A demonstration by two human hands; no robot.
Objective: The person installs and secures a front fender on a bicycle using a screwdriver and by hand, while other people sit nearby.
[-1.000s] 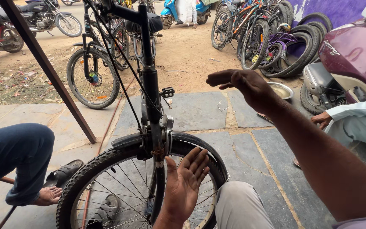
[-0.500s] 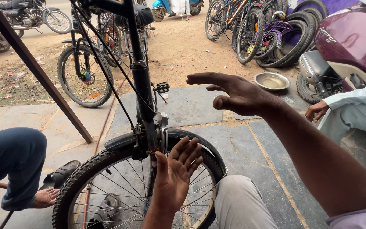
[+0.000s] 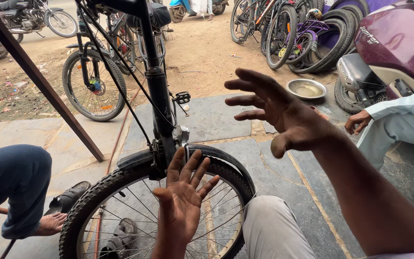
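both hands are sitting much as half a second ago, the right hand (image 3: 283,115) having drifted slightly lower at centre right, fingers spread and gripping nothing. the left hand (image 3: 183,201) is hovering open-palmed in front of the bicycle wheel (image 3: 97,201) at lower centre, holding nothing. its wrist is running off the bottom edge, and whether its fingertips are touching the brake (image 3: 180,136) is hard to tell.

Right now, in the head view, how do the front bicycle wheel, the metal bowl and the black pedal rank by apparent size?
1. Front bicycle wheel, largest, though nearest the camera.
2. Metal bowl, farther off, so its true size is unsure.
3. Black pedal, smallest.
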